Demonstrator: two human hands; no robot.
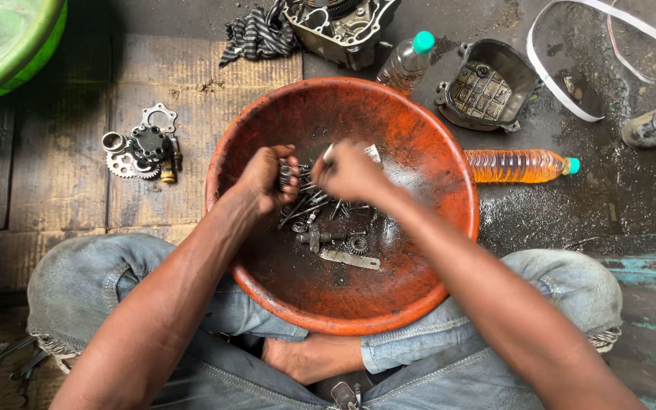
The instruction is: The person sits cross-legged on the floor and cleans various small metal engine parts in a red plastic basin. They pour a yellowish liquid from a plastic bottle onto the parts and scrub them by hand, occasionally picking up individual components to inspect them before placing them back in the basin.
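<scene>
Both hands work inside the round orange plastic basin (419,152): left hand (267,178) fingers closed around a small ribbed metal part (286,176), right hand (351,171) pinching something pale just beside it, above the greasy bolts (316,209).

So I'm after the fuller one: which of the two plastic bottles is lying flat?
The amber-filled bottle right of the orange basin, lying flat, cap pointing right. The other bottle above the rim looks nearly empty.
</scene>
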